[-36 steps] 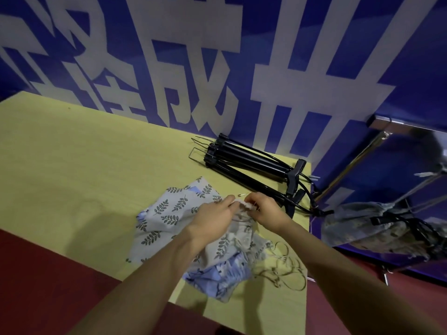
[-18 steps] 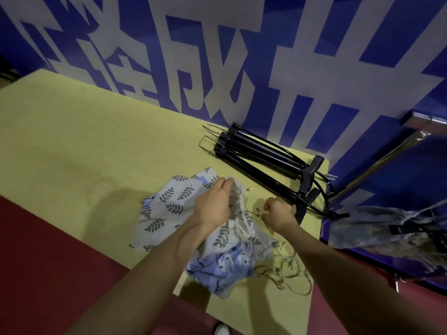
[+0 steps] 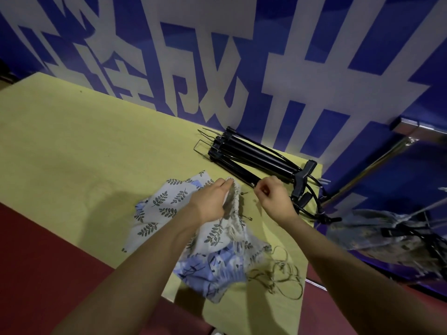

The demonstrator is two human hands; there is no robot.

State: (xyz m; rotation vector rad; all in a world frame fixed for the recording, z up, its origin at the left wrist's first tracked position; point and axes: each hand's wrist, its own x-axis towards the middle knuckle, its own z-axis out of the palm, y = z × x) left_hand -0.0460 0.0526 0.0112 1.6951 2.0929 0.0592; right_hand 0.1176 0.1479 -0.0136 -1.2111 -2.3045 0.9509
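Observation:
A white cloth with a dark leaf print [image 3: 167,209] lies crumpled on the yellow table [image 3: 72,151], over a blue patterned cloth [image 3: 212,269]. My left hand [image 3: 212,201] grips the gathered waistband edge of the leaf cloth and lifts it. My right hand [image 3: 271,197] is just to the right, fingers curled, pinching something small and thin near a safety pin [image 3: 245,192]; what it pinches is too small to make out. A second pin [image 3: 246,217] sticks out of the band lower down. A thin cord [image 3: 283,274] trails in loops off the cloth.
A bundle of black clip hangers [image 3: 251,155] lies at the table's far right corner against a blue wall with white characters. A metal rack [image 3: 362,170] with a hanging garment [image 3: 377,233] stands to the right. Dark red floor lies below the table's near edge.
My hands have drawn apart: the right has moved right, away from the band, while the left keeps holding the gathered edge up. The view has tilted.

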